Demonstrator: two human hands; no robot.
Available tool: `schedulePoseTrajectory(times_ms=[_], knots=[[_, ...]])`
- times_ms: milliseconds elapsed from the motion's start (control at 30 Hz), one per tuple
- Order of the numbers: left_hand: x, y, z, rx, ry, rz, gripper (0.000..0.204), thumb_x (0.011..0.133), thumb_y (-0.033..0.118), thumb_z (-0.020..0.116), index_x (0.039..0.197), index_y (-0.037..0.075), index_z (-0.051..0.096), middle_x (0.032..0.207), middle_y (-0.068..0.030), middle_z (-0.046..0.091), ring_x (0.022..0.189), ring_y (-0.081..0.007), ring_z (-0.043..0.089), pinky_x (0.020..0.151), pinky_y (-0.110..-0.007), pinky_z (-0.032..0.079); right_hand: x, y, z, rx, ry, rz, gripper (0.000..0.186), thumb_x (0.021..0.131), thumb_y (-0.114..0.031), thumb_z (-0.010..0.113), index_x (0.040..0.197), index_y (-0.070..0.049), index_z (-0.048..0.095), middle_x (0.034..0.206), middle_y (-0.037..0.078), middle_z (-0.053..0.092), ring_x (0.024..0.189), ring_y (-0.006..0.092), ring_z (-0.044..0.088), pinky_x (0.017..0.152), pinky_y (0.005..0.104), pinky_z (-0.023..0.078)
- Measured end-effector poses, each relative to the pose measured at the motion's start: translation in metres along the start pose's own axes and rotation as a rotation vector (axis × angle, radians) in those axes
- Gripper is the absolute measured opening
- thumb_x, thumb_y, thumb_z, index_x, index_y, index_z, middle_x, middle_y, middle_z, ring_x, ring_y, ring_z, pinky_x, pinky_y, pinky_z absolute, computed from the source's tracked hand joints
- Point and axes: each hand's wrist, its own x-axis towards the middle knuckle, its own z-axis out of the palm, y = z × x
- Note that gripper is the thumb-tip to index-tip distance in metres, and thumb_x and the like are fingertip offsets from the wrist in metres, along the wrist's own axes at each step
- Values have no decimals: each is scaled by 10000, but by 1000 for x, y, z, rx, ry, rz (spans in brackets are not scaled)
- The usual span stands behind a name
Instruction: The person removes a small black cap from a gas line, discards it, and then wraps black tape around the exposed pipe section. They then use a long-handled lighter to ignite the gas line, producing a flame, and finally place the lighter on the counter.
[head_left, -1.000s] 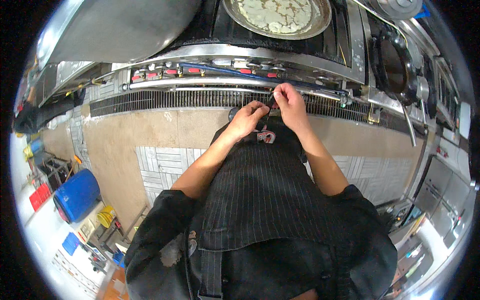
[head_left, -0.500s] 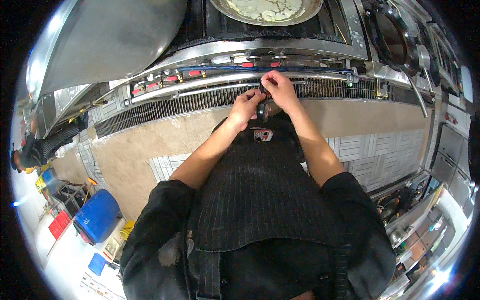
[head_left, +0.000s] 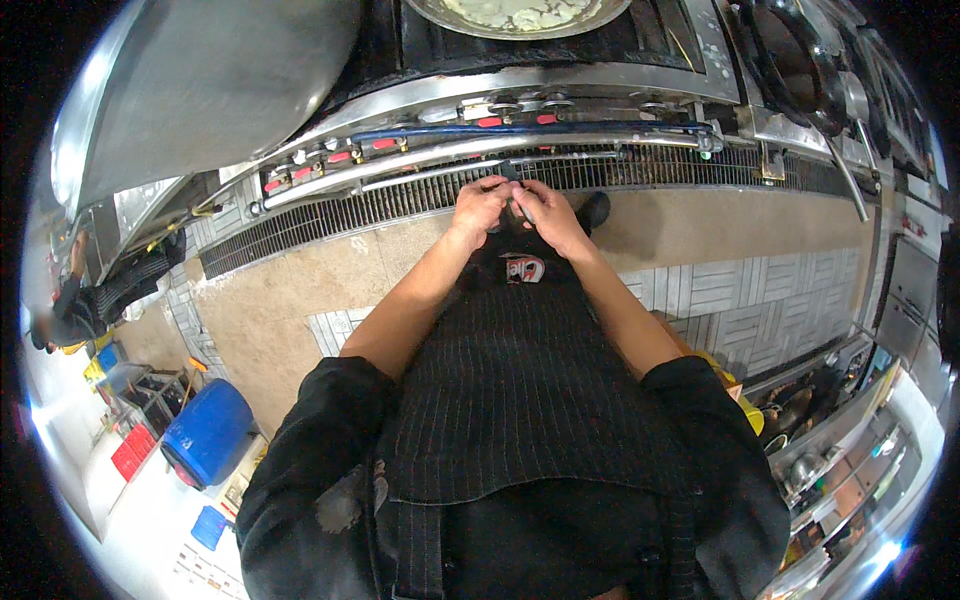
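- A black pinstriped apron (head_left: 540, 400) is filling the lower middle of the view, worn over dark sleeves, with a small red and white patch (head_left: 524, 268) sitting near its top edge.
- Both bare forearms are rising from about six o'clock and converging toward twelve o'clock, just above the patch.
- The left hand (head_left: 480, 205) is curling its fingers inward, pinched on a small dark object (head_left: 512, 200) held between the two hands; what that object is cannot be told.
- The right hand (head_left: 550, 215) is meeting the left from the one o'clock side, fingers bent and pressed against the same dark object, knuckles touching or nearly touching the left hand.
- A dark shoe tip (head_left: 594, 208) is showing just beside the right hand, on the tan floor (head_left: 300, 300).
- A long metal floor grate (head_left: 330, 215) is running behind the hands from nine o'clock to three o'clock.
- Beyond it, a steel range front (head_left: 500, 125) with red knobs and a blue rail is curving across twelve o'clock.
- A large wok (head_left: 200, 80) is sitting at eleven o'clock, and a round pan (head_left: 520, 12) at twelve o'clock.
- A blue barrel (head_left: 205, 432) is standing well apart at eight o'clock.
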Motion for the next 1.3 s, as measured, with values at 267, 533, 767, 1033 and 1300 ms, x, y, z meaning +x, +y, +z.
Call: schedulePoseTrajectory(times_ms=[267, 533, 767, 1033, 1300], knots=[[18, 17, 6, 115, -33, 139, 286, 904, 220, 774, 1113, 37, 705, 923, -24, 730, 758, -107, 692, 616, -224, 514, 14, -5, -17, 75, -35, -66, 333, 983, -361, 575, 1103, -54, 624, 894, 6, 631, 793, 122, 594, 640, 288, 476], [45, 33, -23, 262, -129, 241, 259, 928, 217, 760, 1105, 30, 737, 979, -25, 753, 837, -117, 707, 712, -258, 549, 26, -6, -12, 133, 22, -38, 221, 967, -273, 639, 1017, -64, 693, 852, 3, 663, 744, 95, 592, 600, 265, 456], [75, 48, -49, 1129, 472, 972, 289, 877, 181, 709, 1112, 14, 714, 1110, -174, 728, 1043, -337, 688, 948, -434, 533, 43, 1, 2, 326, 47, 29, 218, 989, -258, 652, 954, -47, 695, 824, 12, 687, 698, 111, 632, 552, 284, 464], [94, 77, -66, 1545, 77, 725, 420, 877, 279, 699, 1246, 80, 684, 1170, -222, 688, 1085, -404, 674, 981, -482, 526, 49, 9, 19, 450, 136, -1, 224, 1024, -265, 637, 935, -62, 673, 848, 34, 693, 725, 123, 667, 562, 273, 513], [70, 89, -83, 1377, -88, 767, 407, 899, 273, 654, 1247, 67, 695, 1117, -247, 718, 1050, -422, 684, 951, -477, 528, 49, -7, 52, 561, 237, 0, 273, 1012, -323, 662, 903, -75, 687, 806, 2, 689, 658, 92, 630, 536, 252, 480]])
